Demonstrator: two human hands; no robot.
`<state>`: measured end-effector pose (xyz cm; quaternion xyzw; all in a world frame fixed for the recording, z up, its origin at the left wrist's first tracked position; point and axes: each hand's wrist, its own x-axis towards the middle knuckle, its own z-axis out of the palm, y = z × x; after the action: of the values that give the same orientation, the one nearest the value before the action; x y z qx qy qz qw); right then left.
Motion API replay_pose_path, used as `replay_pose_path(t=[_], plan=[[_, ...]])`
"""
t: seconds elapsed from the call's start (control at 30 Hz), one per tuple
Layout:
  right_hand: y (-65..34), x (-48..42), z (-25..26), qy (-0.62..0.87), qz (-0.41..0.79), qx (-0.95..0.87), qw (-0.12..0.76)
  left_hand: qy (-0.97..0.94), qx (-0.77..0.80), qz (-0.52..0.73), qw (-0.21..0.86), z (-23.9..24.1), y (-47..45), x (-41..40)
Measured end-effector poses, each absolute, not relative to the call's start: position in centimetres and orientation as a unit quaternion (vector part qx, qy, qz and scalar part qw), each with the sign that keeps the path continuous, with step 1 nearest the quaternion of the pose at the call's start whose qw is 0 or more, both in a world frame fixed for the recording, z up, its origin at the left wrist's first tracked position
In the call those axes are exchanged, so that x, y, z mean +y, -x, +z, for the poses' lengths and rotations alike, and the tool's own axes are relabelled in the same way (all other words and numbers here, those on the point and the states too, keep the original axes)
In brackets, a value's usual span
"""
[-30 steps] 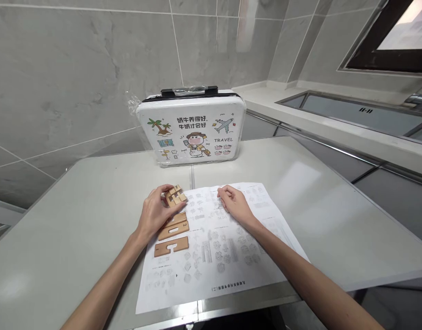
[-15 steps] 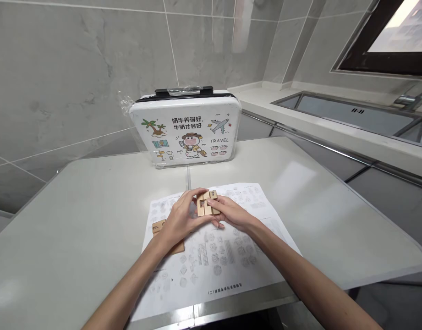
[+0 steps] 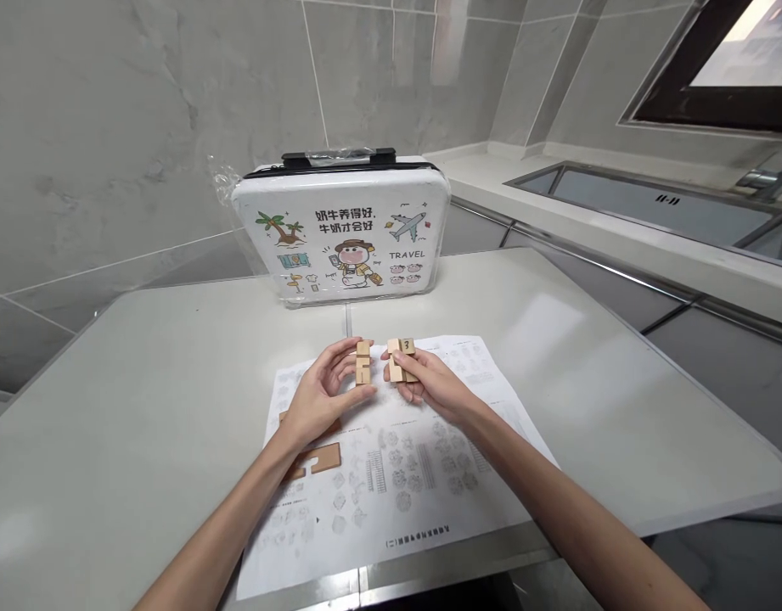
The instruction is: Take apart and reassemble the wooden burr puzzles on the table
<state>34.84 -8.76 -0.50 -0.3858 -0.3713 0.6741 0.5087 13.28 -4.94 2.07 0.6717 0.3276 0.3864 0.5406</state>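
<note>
My left hand (image 3: 320, 390) pinches a notched wooden puzzle piece (image 3: 363, 363) upright above the printed instruction sheet (image 3: 422, 458). My right hand (image 3: 429, 383) holds a second wooden piece (image 3: 401, 360) marked with the number 3, a small gap apart from the first. Both hands hover over the upper middle of the sheet. More flat notched wooden pieces (image 3: 320, 458) lie on the sheet's left side, partly hidden under my left forearm.
A small white suitcase-shaped case (image 3: 343, 229) with cartoon travel pictures stands at the table's far side against the tiled wall. The grey table (image 3: 142, 399) has a seam down its middle. A countertop with a steel sink (image 3: 651, 212) runs along the right.
My left hand lifted the joined wooden block from the left of the sheet to the middle, my right hand took hold too, and the block has come apart into two pieces.
</note>
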Motion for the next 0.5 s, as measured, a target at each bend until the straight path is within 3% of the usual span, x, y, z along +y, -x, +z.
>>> replay_pose_path(t=[0.2,0.4,0.5], plan=[[-35.1,-9.0,-0.2,0.417,0.638,-0.428,0.486,-0.681,0.319,0.387,0.533,2.0,-13.4,-5.1],[-34.9,-9.7,-0.6,0.578,0.298,-0.64,0.409,-0.688,0.358,0.401,0.488,1.5,-13.5,-5.2],[-34.8,-10.0,-1.1,0.579,0.213,-0.7,0.36,-0.699,0.371,0.403,0.461,1.3,-13.5,-5.4]])
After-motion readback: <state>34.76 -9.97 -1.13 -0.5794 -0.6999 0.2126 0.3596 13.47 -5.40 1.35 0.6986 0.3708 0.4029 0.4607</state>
